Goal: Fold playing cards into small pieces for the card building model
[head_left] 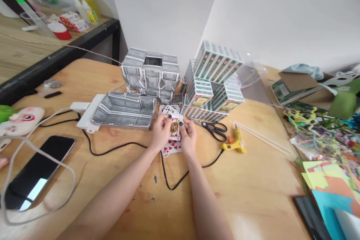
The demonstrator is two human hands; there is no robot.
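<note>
"what have the hands got?"

"on my feed, the left hand and right hand are both nearly closed, pinching a playing card mid-frame."

"and nearby?"

"scissors and a yellow glue gun, right of center."

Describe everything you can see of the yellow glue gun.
The glue gun has a yellow, plastic-looking body with an orange part on its left. It lies on the wooden table, nozzle pointing away, beside the scissors. A black cord meets its lower left end. Whether it is hot, I can't tell.
</note>
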